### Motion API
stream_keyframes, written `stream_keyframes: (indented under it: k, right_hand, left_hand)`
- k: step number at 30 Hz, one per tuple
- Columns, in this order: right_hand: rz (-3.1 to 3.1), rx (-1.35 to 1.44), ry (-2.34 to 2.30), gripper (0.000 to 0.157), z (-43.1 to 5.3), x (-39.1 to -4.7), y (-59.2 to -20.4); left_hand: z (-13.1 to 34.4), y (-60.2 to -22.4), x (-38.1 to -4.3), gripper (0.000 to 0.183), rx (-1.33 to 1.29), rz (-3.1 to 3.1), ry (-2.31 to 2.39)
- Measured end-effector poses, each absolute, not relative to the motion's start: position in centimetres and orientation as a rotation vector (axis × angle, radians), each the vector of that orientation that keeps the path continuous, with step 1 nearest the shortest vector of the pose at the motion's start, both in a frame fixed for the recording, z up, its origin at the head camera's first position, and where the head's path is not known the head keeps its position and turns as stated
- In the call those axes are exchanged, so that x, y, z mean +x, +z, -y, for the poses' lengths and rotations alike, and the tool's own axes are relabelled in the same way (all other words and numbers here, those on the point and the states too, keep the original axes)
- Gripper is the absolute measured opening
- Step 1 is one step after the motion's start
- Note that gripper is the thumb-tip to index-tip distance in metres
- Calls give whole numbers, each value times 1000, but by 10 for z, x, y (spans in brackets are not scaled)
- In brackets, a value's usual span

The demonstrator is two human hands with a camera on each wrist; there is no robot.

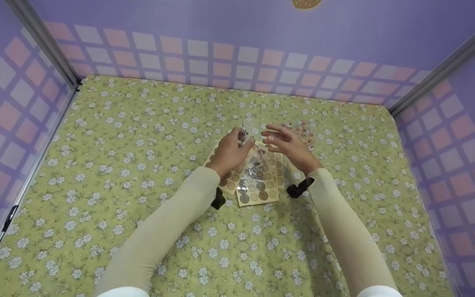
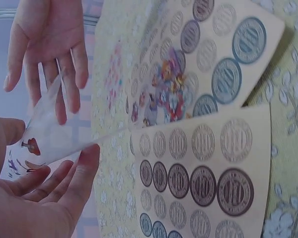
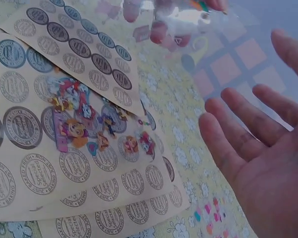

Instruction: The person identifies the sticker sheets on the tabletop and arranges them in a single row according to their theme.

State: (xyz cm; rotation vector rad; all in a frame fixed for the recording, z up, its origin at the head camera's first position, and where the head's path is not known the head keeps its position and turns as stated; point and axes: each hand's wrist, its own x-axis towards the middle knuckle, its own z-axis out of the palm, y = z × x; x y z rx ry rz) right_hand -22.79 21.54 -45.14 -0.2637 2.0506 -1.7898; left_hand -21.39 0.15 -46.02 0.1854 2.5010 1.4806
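My left hand [image 1: 231,153] pinches a clear plastic sheet [image 2: 64,141] with small printed figures between thumb and fingers, holding it bent above the table. Just to the right, my right hand [image 1: 293,149] is spread with bare fingers, palm toward the clear sheet. Below both hands lie overlapping cream sheets of round stickers [image 1: 258,199], with rings in brown, teal and pale tones. On top of them rests another clear sheet with colourful cartoon stickers [image 3: 72,126], its shiny surface catching light.
A transparent sheet with pink and red stickers [image 1: 305,134] lies beyond my right hand. The table has a yellow flowered cloth [image 1: 138,173]. Purple panels with pink and white squares [image 1: 223,51] stand at the back and both sides.
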Motion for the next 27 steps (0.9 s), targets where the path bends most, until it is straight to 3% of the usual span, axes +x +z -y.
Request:
stream_keyframes:
  k: [18, 27]
  right_hand:
    - [-2024, -330, -1688, 68, -198, -232, -479]
    - [-2009, -223, -1766, 59, -204, -238, -474]
  left_hand:
    - [-1, -470, -214, 40, 84, -2368, 1591]
    - [-5, -469, -221, 37, 71, -2344, 1639]
